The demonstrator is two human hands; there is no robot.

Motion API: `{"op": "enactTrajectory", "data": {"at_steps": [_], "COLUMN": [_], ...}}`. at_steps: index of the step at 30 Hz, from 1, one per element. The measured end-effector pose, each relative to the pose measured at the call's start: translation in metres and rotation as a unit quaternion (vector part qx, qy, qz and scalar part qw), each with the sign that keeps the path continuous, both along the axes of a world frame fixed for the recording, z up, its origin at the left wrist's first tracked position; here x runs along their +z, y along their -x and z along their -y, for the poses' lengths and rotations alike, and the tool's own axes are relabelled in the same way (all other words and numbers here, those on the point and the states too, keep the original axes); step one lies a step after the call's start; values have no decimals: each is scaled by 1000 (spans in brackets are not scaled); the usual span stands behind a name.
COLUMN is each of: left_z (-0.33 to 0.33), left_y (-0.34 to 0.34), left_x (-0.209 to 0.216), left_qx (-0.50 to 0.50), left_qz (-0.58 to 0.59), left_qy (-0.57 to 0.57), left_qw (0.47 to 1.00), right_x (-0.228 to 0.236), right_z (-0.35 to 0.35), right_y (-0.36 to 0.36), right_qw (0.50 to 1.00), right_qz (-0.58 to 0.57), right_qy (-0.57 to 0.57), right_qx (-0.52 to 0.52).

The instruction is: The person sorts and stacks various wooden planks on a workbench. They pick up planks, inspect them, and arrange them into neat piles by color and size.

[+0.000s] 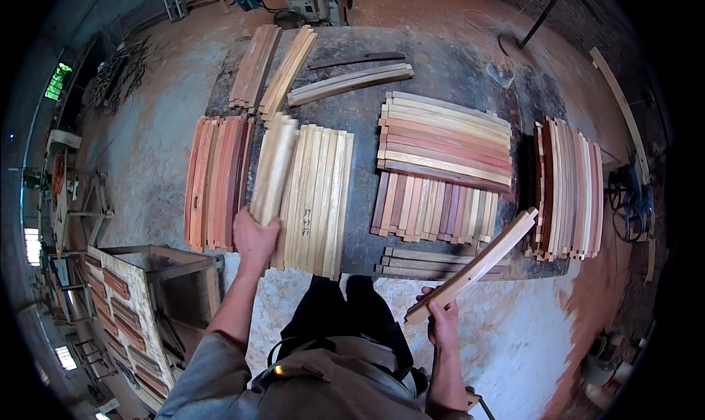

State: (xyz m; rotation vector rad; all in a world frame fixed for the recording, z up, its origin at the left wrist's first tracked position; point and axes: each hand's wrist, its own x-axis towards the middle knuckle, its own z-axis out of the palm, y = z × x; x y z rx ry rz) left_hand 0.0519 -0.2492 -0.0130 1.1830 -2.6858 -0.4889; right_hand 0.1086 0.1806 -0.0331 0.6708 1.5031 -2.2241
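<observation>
My left hand [255,236] is closed round the near end of a few pale wooden strips [274,167], slightly blurred by motion. They lie over or just above the left side of a stack of pale strips [317,192] with dark pencil marks. My right hand [443,323] grips the near end of a light wooden strip [477,266] with a darker edge along its side. That strip slants up and away to the right, past the table's front edge. How many pieces the right hand holds I cannot tell. Reddish strips [214,185] stand stacked left of my left hand.
The dark table [360,200] carries more strips: a crosswise mixed-colour stack [444,141] over an upright row, greyish strips [418,262] in front, and another stack [569,189] at right. Longer bundles [255,67] lie at the back left. A wooden frame cabinet [154,273] stands left.
</observation>
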Motion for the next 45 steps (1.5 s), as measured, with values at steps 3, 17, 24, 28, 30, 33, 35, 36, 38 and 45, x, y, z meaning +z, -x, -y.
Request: {"op": "enactTrajectory", "data": {"at_steps": [3,17,24,28,30,33,35,36,38,45], "left_z": [20,5,0,-46,-77,-117,-132,-137,-145,-146], "left_y": [-18,-2,4,68,109,164,185,193,199,199], "left_x": [-18,-14,-17,1,-13,-35,-48,-54,-67,-68], "left_qx": [36,48,-128,-331,-338,-275,-243,-230,-175,-109], "left_qz": [18,94,34,-43,-62,-56,-33,-21,-37,-63], "left_qy": [25,-37,107,23,-127,-292,-317,-315,-381,-480], "left_qw": [999,994,985,942,930,914,916,921,907,868], "right_x": [-1,-3,-5,-8,-9,-7,-6,-6,-7,-13], "right_z": [1,2,0,-4,-4,-2,-2,-3,-5,-1], "right_y": [5,5,-5,-15,-18,-21,-27,-31,-38,-44], "right_qw": [1000,999,999,998,998,997,997,996,996,994], "right_qz": [6,45,48,48,43,40,30,36,48,48], "right_qy": [-8,-16,7,-8,-3,-5,-3,-6,-13,3], "right_qx": [18,22,-22,-39,-50,-59,-71,-75,-80,-102]}}
